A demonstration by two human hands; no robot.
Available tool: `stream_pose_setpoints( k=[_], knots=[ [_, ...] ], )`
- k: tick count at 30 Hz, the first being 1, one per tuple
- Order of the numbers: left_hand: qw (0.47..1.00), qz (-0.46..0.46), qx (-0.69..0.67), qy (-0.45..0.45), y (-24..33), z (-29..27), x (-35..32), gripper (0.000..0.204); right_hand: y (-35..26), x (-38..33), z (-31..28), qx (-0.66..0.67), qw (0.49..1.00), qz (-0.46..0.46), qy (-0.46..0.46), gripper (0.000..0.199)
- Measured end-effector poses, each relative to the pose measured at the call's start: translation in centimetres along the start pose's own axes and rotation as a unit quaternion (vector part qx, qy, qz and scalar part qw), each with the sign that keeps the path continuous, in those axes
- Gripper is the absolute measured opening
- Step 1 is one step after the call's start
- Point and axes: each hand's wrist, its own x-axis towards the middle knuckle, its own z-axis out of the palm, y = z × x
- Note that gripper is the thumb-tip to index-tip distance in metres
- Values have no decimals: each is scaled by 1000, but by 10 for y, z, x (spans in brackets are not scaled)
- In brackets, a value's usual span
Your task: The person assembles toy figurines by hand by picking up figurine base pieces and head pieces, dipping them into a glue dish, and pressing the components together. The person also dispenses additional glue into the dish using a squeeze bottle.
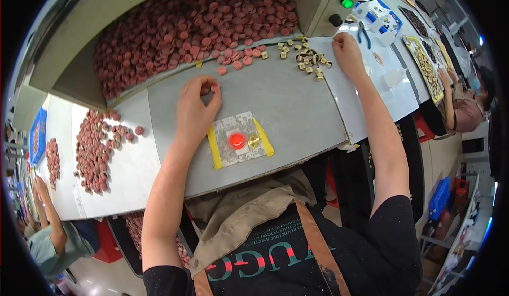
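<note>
At the middle of the grey counter (297, 105), the left hand (197, 101) pinches one dull red disc (208, 89) between thumb and fingertips, held just above the surface and a little behind the small plate (238, 138) taped down with yellow strips. A bright red round piece (237, 140) sits in the centre of that plate with a small gold cap (253, 140) just beside it. Toward the far right edge of the counter, the right hand (347, 52) rests with fingers bent down next to a scatter of small gold caps (306, 56); whether it grips one I cannot tell.

The pinch on the disc looks light, only at its rim, so it could slip and roll toward the near edge of the counter and drop into the lap. The heap of red discs (191, 25) in the hopper spills over its lip onto the far edge of the counter, and a sweep of either forearm could drag loose ones into the gold caps and mix the two kinds. The gold cap on the plate lies close to the yellow strip; a careless touch would likely knock it off the plate. Pliers (363, 34) and other workers' trays stand well apart at the far right corner and seem no hazard.
</note>
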Motion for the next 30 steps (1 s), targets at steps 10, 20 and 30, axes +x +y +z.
stream_pose_setpoints(
  k=[10,20,30],
  knots=[
    [994,-40,-92,39,-9,-20,-6,29,-199,-86,-36,191,923,-107,-315,16],
    [828,-304,-471,-32,32,-63,-103,36,-224,-107,-26,201,936,-106,-268,23],
    [688,-323,-649,-18,32,-61,-119,38,-241,-103,-28,91,938,-152,-297,16]
  ],
)
